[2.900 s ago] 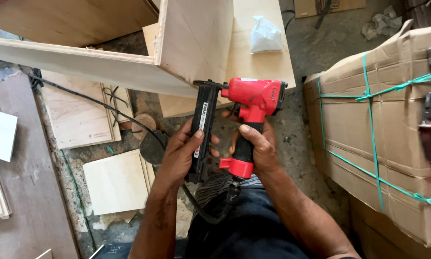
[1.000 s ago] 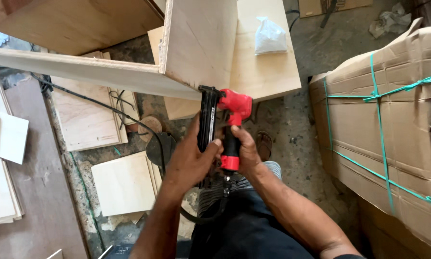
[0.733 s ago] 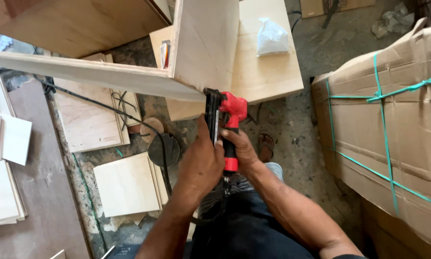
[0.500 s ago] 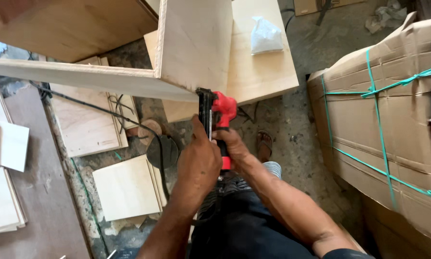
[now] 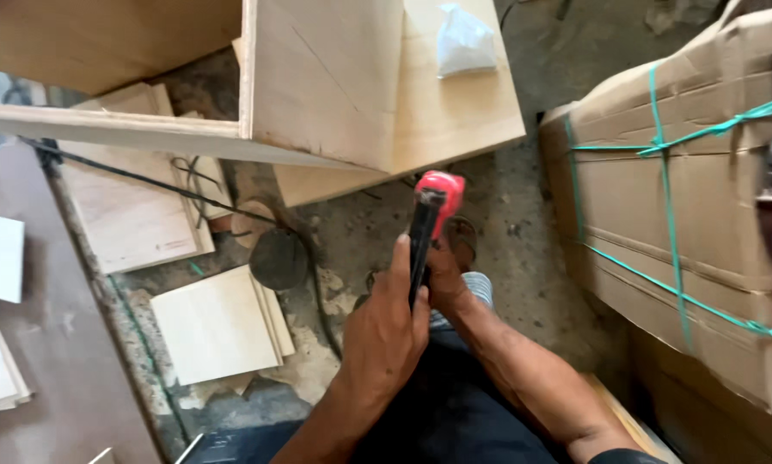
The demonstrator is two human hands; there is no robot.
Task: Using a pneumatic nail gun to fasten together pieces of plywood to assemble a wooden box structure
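Left hand [image 5: 384, 331] wraps its fingers along the black magazine of the red nail gun [image 5: 429, 219]; right hand [image 5: 446, 279] grips the handle behind it; the gun stands upright just below the edge of the plywood box [image 5: 317, 86]; strapped cardboard cartons [image 5: 687, 215] sit rightward.

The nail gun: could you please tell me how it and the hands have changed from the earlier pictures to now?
The nail gun has turned from side-on to edge-on and moved up toward the corner of the wooden box, then drawn back a little below it. Both the left hand and right hand keep hold of it. The boards on the floor and the strapped cardboard box stayed put.
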